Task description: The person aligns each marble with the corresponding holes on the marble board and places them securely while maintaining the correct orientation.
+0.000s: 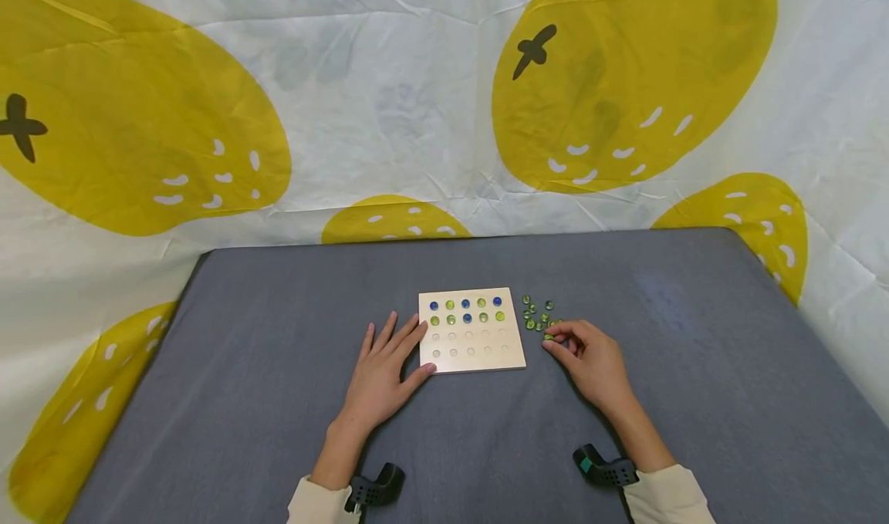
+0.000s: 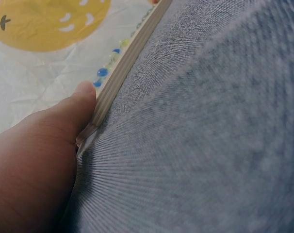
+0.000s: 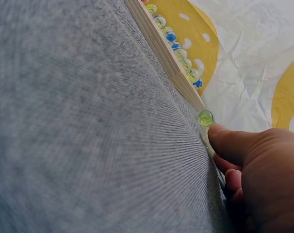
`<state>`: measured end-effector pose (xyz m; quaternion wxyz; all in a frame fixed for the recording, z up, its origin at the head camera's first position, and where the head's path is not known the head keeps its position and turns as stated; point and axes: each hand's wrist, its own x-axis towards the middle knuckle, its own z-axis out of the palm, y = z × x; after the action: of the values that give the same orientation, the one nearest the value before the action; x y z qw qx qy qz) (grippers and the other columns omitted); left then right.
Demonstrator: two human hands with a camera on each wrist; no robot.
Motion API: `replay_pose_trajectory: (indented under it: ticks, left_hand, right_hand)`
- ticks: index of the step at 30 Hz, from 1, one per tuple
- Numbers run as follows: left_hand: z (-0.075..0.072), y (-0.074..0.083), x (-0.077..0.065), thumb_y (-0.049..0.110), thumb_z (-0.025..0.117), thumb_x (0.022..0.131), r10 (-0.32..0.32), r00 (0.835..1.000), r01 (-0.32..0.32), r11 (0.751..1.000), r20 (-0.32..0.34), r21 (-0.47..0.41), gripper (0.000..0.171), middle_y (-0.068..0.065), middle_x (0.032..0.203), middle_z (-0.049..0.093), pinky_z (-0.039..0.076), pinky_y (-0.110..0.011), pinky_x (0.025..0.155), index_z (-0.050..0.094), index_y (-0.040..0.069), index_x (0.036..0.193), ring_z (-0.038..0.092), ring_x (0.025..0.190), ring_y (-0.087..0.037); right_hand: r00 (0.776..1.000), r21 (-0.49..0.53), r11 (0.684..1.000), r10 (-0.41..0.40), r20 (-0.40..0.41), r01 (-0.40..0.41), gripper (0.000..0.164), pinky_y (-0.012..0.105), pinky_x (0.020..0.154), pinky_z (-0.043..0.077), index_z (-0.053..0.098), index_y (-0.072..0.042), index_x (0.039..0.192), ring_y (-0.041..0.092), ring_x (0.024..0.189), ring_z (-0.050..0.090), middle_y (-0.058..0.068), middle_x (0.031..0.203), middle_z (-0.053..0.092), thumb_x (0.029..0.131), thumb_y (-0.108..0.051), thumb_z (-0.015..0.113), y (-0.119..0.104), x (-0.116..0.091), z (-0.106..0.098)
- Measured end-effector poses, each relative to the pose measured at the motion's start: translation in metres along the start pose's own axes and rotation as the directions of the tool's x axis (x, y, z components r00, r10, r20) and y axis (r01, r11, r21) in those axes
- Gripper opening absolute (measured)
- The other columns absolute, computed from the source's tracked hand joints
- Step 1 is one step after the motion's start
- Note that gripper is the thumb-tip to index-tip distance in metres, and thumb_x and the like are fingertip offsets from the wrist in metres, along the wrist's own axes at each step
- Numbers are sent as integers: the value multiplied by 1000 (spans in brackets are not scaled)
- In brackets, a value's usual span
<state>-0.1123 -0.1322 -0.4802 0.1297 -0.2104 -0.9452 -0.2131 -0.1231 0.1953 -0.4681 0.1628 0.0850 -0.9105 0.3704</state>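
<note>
A pale wooden board (image 1: 479, 360) with rows of round hollows lies on the grey cloth. Blue and yellow-green glass marbles (image 1: 467, 318) sit in its two back rows; bare hollows show in the two front rows. My left hand (image 1: 378, 381) lies spread at the board's left side, its thumb and forefinger touching that edge. Right of the board, my right hand (image 1: 597, 362) pinches a green marble (image 3: 205, 118) between thumb and forefinger. Beside those fingertips is a loose cluster of green marbles (image 1: 531, 324). In the left wrist view, the left thumb (image 2: 84, 99) rests at the board's corner.
Grey cloth (image 1: 278, 316) covers the table beneath everything. Behind it hangs a white sheet (image 1: 396, 107) printed with big yellow fruit shapes. Both wrists wear black camera bands, the left one (image 1: 378, 487) and the right one (image 1: 604, 468).
</note>
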Motion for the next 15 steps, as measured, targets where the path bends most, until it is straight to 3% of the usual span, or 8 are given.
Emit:
replay_pose_trajectory:
  ticks: [15]
  left_hand:
    - [-2,2,0,50,61,89,-4,1000,4,1000,-2,9,65,-4,147,42,12,-56,113,47,17,144,24,141,-32]
  right_hand:
    - [1000,38,999,27,-3,-26,14,21,49,37,70,-11,94,8,57,45,-5,75,57,83,-15,76,-1,-3,0]
